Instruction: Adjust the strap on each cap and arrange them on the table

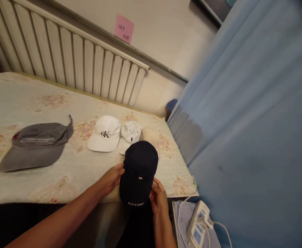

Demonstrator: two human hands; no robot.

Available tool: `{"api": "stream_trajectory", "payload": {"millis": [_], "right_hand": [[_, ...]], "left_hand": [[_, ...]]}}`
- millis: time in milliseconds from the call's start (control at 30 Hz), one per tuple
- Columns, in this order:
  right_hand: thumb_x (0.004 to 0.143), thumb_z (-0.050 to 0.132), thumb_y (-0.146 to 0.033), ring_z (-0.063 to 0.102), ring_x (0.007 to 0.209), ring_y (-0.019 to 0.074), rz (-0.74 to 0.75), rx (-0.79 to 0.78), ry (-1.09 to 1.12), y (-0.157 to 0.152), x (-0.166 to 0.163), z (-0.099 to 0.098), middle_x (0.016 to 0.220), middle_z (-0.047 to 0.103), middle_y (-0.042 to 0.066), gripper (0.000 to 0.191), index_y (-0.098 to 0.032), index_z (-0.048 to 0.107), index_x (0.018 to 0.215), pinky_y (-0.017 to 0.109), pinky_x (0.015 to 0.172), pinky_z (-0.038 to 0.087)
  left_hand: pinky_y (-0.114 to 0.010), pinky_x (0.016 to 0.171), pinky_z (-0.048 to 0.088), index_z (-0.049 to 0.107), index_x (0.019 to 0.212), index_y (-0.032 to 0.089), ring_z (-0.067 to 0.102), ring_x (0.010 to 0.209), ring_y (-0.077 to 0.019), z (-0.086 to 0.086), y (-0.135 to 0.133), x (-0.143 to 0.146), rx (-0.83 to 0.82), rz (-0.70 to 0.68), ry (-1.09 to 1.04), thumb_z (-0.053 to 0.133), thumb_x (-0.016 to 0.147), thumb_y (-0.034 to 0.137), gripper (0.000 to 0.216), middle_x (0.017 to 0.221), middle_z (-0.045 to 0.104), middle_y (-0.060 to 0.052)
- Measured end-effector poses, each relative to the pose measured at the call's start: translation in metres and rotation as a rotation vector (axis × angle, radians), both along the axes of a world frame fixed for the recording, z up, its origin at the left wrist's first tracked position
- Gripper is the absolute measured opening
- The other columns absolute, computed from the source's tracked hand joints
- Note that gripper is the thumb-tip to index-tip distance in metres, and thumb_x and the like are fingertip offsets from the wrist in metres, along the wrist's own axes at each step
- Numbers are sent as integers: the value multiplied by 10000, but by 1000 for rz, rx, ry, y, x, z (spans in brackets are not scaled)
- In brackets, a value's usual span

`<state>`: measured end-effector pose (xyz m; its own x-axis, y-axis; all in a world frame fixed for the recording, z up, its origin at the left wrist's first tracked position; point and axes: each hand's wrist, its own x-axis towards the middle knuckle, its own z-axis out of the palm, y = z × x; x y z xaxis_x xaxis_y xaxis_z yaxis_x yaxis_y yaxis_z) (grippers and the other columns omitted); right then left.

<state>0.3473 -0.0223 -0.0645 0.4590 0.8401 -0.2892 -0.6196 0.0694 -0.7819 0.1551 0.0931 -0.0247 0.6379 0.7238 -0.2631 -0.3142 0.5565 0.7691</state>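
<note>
**Both hands gripping a dark cap at the bed's near edge**

Left hand is closing on the left side of the navy cap, fingers curling round its edge; right hand is gripping the brim's right side, thumb on top; cap is sitting w/ crown away from the person, brim overhanging the near edge of the floral mattress, small pale logo on front.

Just behind it: a white cap w/ black letters, a second white cap touching it, & a cream cap partly hidden by the navy one; a grey cap is lying well apart to the left.

Radiator is running along the wall; pink note above it; blue curtain is hanging on the right; power strip is resting on a cloth below.
</note>
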Motion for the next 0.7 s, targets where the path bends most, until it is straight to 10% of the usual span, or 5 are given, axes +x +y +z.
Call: {"api": "stream_trajectory", "payload": {"millis": [700], "right_hand": [[578, 668, -237, 641, 622, 166, -140, -123, -346, 68, 63, -42, 692, 702, 21, 294, -138, 649, 853, 271, 587, 495]], "left_hand": [[-281, 635, 418, 619, 1005, 194, 615, 679, -179, -40, 58, 67, -19, 54, 150, 652, 602, 151, 407, 800, 700, -17]]}}
